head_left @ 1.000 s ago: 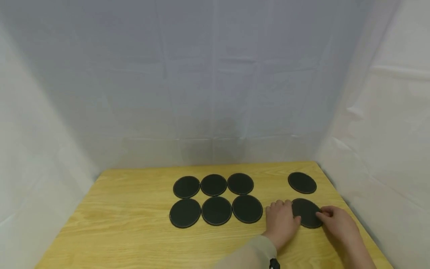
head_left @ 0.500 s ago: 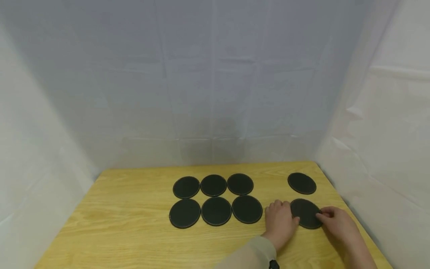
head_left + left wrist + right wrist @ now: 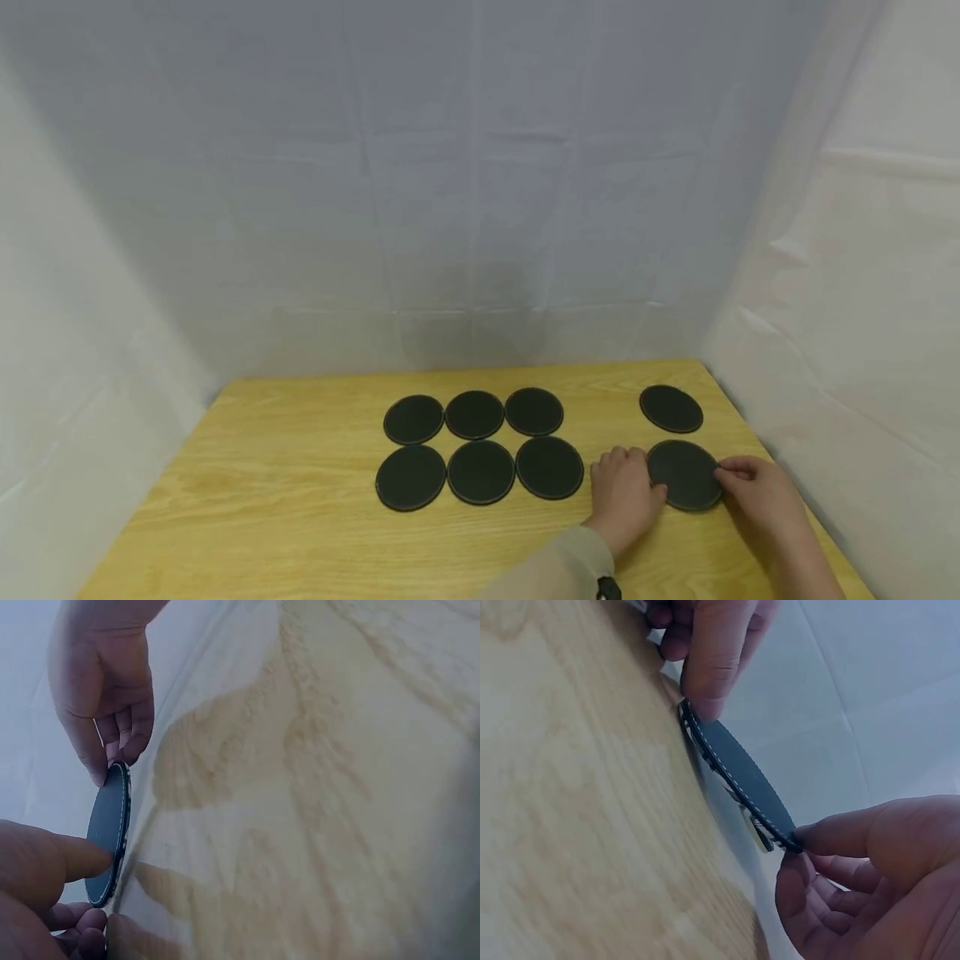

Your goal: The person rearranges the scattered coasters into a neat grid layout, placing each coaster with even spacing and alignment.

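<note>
In the head view a round dark coaster [image 3: 684,477] at the right of the table is between my two hands. My right hand [image 3: 765,492] pinches its right edge between thumb and fingers, with that side raised off the table in the right wrist view. My left hand [image 3: 624,496] holds the opposite edge, its thumb [image 3: 86,859] on the coaster's top face and its fingers low beside the rim. Light stitching runs round the coaster's border [image 3: 739,787], and some of its paler, patterned underside shows in the right wrist view.
Left of my hands, several like coasters lie flat in two touching rows, among them a front one [image 3: 550,467] and a back one [image 3: 534,412]. Another coaster [image 3: 671,408] lies behind the held one. White sheeting [image 3: 480,208] encloses the wooden table [image 3: 285,467] at back and sides.
The right edge of the held coaster has risen and it looks rounder in the head view. My right hand has shifted slightly right; my left hand stays nearly still.
</note>
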### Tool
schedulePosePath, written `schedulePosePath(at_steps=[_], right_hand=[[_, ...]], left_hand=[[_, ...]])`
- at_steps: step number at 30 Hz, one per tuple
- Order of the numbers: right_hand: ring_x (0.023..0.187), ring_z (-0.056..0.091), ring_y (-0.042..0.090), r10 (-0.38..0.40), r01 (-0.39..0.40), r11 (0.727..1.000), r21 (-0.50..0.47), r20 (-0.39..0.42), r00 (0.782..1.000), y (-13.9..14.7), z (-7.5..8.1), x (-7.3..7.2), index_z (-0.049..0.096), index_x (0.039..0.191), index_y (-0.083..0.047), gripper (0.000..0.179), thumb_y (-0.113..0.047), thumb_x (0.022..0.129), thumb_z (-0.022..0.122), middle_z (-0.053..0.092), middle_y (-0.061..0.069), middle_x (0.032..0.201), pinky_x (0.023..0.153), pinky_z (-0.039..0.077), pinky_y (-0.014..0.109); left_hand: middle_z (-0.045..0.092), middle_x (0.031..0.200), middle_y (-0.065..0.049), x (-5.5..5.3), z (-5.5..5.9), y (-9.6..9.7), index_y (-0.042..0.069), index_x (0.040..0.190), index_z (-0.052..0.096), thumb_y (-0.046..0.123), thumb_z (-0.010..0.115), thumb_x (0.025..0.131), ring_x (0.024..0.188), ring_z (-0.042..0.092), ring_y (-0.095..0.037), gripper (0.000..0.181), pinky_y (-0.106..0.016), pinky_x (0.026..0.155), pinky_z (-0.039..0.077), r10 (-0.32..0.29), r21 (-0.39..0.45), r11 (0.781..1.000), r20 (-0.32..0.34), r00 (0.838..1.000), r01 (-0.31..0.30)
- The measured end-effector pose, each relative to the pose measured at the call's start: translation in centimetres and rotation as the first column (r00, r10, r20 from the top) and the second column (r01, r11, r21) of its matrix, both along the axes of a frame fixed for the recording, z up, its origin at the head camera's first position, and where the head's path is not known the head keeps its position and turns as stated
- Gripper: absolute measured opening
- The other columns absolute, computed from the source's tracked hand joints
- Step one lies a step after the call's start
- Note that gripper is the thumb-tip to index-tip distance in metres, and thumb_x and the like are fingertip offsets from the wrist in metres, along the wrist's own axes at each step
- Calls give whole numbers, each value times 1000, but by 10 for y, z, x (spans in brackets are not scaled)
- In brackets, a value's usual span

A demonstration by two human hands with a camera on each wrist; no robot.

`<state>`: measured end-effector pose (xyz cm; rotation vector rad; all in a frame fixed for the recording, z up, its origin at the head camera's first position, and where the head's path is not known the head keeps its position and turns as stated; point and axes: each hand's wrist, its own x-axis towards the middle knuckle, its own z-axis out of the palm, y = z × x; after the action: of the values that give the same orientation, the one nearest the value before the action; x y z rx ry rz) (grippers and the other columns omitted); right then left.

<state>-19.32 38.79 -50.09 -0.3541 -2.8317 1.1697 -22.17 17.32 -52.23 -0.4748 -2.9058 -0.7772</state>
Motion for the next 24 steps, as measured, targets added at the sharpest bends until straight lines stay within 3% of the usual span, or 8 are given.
schedulePosePath(at_steps=[4, 7, 10, 14, 20, 24], right_hand=[[83, 67, 4, -33, 34, 975, -222, 10, 999, -4, 3, 1, 62, 135, 21, 44, -16, 111, 67, 79, 7, 102, 75, 56, 23], [82, 68, 2, -60, 68, 920, -386, 31, 998, -6, 5, 1, 59, 139, 20, 45, -15, 112, 67, 76, -4, 103, 75, 59, 23], [83, 69, 4, -76, 89, 873, -479, 47, 996, -7, 7, -1, 62, 139, 16, 41, -15, 112, 67, 72, -12, 102, 78, 60, 25], [87, 68, 3, -70, 84, 846, -526, 46, 996, -8, 10, -4, 64, 140, 10, 38, -16, 113, 66, 70, -17, 101, 80, 60, 25], [91, 68, -1, -10, 21, 848, -530, 23, 1000, -21, 12, -13, 60, 147, 11, 48, -20, 112, 69, 70, -17, 105, 84, 60, 23], [89, 67, 4, 42, -34, 857, -515, 4, 999, -36, 14, -21, 55, 149, 15, 48, -16, 113, 65, 69, -8, 109, 83, 60, 25]], left_hand=[[65, 98, 6, -2, 1, -5, 18, 114, 76, 41, 89, 94, 94, 60, -14, 33, -36, 86, 45, 7, 63, 998, 20, 1000, -9], [58, 90, 10, -4, 6, -9, 21, 107, 74, 42, 89, 94, 88, 56, -11, 29, -34, 83, 43, 17, 89, 996, 18, 1000, -19], [52, 86, 13, -5, 14, -15, 23, 108, 73, 43, 89, 94, 87, 53, -7, 29, -33, 83, 41, 16, 97, 995, -4, 1000, -16], [54, 89, 14, -5, 25, -25, 23, 119, 75, 44, 89, 95, 91, 55, -6, 34, -34, 86, 42, -3, 109, 994, -35, 999, 7], [64, 101, 15, -9, 31, -47, 21, 126, 76, 38, 88, 96, 96, 57, -5, 37, -32, 87, 41, -8, 158, 987, -50, 999, 16], [67, 102, 13, -13, 28, -64, 18, 125, 77, 35, 89, 96, 96, 60, -7, 36, -32, 85, 41, -16, 155, 988, -65, 998, 25]])
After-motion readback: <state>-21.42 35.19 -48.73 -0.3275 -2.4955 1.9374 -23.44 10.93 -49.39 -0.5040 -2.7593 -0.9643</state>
